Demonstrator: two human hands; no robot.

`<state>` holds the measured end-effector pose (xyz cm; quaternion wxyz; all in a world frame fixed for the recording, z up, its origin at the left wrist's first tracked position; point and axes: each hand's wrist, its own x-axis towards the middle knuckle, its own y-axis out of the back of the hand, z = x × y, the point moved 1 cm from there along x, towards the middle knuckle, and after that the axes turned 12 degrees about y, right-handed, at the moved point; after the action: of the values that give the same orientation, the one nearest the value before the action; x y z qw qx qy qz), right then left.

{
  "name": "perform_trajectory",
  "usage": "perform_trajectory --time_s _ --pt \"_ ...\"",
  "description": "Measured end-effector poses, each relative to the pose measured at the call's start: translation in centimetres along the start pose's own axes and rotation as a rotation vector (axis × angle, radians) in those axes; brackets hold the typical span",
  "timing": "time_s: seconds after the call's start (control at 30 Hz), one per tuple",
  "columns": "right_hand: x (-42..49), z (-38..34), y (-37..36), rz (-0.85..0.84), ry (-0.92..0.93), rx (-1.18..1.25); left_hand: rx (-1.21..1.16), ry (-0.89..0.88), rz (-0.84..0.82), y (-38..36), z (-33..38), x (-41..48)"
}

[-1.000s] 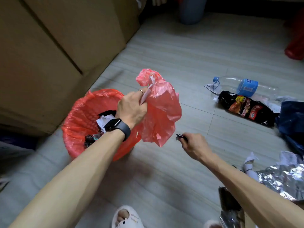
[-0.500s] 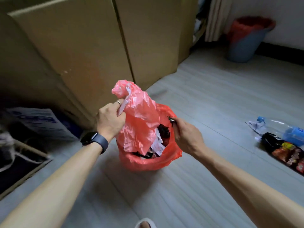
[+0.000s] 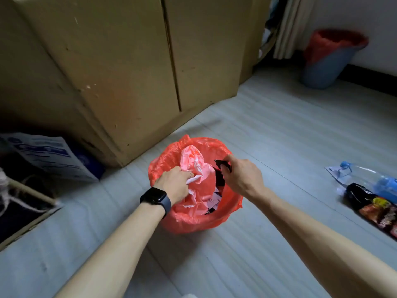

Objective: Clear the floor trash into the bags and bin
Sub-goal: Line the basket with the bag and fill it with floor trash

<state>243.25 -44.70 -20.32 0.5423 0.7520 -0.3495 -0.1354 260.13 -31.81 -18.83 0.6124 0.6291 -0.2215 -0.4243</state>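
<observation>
A small bin lined with a red plastic bag [image 3: 193, 220] stands on the floor in front of me, holding paper scraps and dark wrappers. My left hand [image 3: 175, 186], a black watch on its wrist, grips a crumpled pink-red plastic bag [image 3: 194, 163] and a bit of white paper, pushed down into the bin's mouth. My right hand [image 3: 241, 176] is over the bin's right rim and pinches a small black scrap [image 3: 222, 164]. On the floor at the right lie a clear plastic bottle with a blue label [image 3: 365, 179] and a black snack wrapper [image 3: 374, 208].
Tall cardboard boxes [image 3: 120, 67] stand close behind the bin. A blue-and-white carton [image 3: 46, 157] and an open box lie at the left. A blue bin with a red liner [image 3: 328, 59] stands at the back right by a curtain.
My left hand has brought the crumpled bag down from above the bin into its mouth. My right hand has carried the black scrap from the floor side to over the bin's rim.
</observation>
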Motion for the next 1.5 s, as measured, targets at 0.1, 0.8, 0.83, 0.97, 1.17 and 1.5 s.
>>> perform_trajectory --time_s 0.1,0.8,0.83,0.97,1.17,1.5 --pt "0.3 0.1 -0.3 -0.040 0.047 -0.018 0.073 0.005 -0.035 -0.9 -0.5 -0.1" --pt "-2.9 0.0 -2.1 -0.138 0.215 -0.173 0.443 0.001 -0.360 -0.2 3.1 0.6" --pt "-4.1 0.4 -1.1 -0.087 0.202 -0.139 0.502 -0.011 -0.281 1.0 3.9 0.2" --pt "-11.3 3.8 3.1 -0.025 0.061 -0.055 0.537 -0.183 -0.020 3.7 10.1 -2.1" --pt "-26.1 13.0 6.4 -0.038 -0.409 0.090 0.281 -0.534 -0.151 -1.5 24.7 -6.7" --pt "-43.9 25.0 5.8 -0.294 -0.972 0.035 0.268 -0.656 -0.621 -21.1 36.7 -12.8"
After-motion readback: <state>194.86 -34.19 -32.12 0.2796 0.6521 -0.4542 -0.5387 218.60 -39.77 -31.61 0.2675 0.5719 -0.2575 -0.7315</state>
